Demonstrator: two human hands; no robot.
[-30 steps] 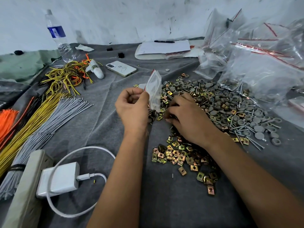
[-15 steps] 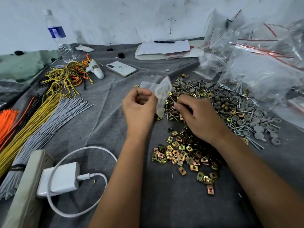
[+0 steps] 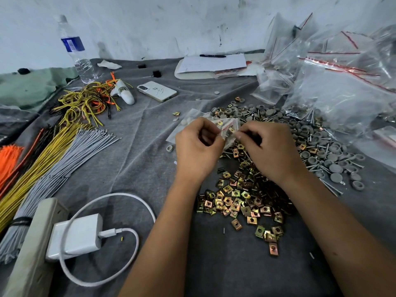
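Grey cloth (image 3: 139,168) covers the bench; positions below are given off the clip-nut pile (image 3: 240,200). Big clear zip bags (image 3: 342,93) are heaped beyond the pile to the far right. Grey caps and nails (image 3: 321,151) are spread against its far-right edge. The left hand (image 3: 197,151) sits just left of the pile's far end, the right hand (image 3: 272,151) directly over that end. The small zip bag (image 3: 227,127) is held between them, just beyond the pile; a few clip nuts and white bits show through the film. The step looks like bag-mouth handling after a fill; can't tell if the strip is sealed. The next move likely calls for running thumb and forefinger along the strip, mouth kept up so nothing spills. Left fingers (image 3: 217,133) are curled, thumb and forefinger clamped on the bag's left edge. Right fingers (image 3: 241,135) are curled too, tips pinching its right edge.
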